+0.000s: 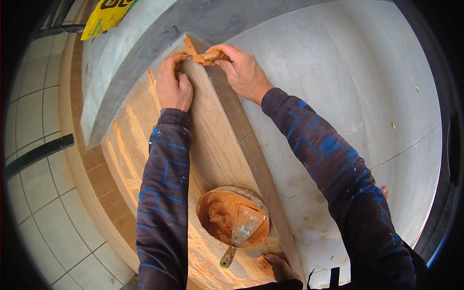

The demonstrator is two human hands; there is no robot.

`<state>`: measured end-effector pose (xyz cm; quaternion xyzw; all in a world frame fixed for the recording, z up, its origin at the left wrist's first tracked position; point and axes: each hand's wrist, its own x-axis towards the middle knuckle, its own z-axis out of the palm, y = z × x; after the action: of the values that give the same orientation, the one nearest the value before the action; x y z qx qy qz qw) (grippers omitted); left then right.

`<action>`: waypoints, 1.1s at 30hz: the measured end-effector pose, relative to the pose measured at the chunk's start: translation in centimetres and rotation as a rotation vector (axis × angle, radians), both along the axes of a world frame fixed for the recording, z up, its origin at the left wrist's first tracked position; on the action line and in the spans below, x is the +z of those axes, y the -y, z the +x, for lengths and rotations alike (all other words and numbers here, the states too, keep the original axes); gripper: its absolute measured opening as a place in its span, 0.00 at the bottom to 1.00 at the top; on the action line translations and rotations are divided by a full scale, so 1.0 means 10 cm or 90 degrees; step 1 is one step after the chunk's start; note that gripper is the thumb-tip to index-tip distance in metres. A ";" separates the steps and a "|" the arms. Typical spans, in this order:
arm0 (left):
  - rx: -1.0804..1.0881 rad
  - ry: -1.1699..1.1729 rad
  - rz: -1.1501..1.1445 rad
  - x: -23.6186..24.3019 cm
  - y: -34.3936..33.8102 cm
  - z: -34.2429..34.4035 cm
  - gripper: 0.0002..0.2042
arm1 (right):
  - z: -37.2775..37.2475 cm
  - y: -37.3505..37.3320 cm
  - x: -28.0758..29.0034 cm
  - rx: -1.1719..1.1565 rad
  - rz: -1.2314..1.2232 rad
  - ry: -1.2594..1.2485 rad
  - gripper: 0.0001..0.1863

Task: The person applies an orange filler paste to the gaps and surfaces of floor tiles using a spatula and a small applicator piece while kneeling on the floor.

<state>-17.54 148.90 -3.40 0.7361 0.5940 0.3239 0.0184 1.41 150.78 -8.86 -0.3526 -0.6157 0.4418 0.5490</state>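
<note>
My right hand (244,72) pinches a small flat piece coated in orange paste (209,58) at the far end of a wood-look tiled ledge (212,121). The paste hides what kind of piece it is. Beside it, my left hand (175,89) rests on the ledge with fingers curled and orange-smeared. Its fingertips reach the paste-covered corner, and whatever they grip is hidden. Fresh orange paste (190,46) clings to that corner. Nearer me, a round bucket (203,205) holds more orange paste (222,212). A putty knife (246,224) lies across its rim, handle toward me.
A grey curved wall (121,67) borders the ledge's far left side. Grey floor slabs (309,145) lie to the right, pale square tiles (53,193) to the left. A yellow bag (108,17) sits at upper left. A bare foot (275,266) stands near the bucket.
</note>
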 end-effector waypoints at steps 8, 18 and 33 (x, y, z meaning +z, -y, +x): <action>0.036 0.025 0.000 0.02 0.02 -0.02 0.19 | 0.15 0.49 -0.03 0.086 -0.146 -0.118 0.13; 0.059 -0.004 0.009 -0.05 0.04 0.11 0.17 | -0.34 -0.22 0.20 -0.152 -0.082 -0.020 0.14; 0.085 0.022 0.026 -0.09 0.06 0.15 0.17 | -0.17 0.22 -0.10 -0.132 0.085 0.044 0.17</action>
<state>-16.04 148.33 -4.27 0.6895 0.6348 0.3487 -0.0079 -0.31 148.56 -9.83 -0.3923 -0.6225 0.3279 0.5925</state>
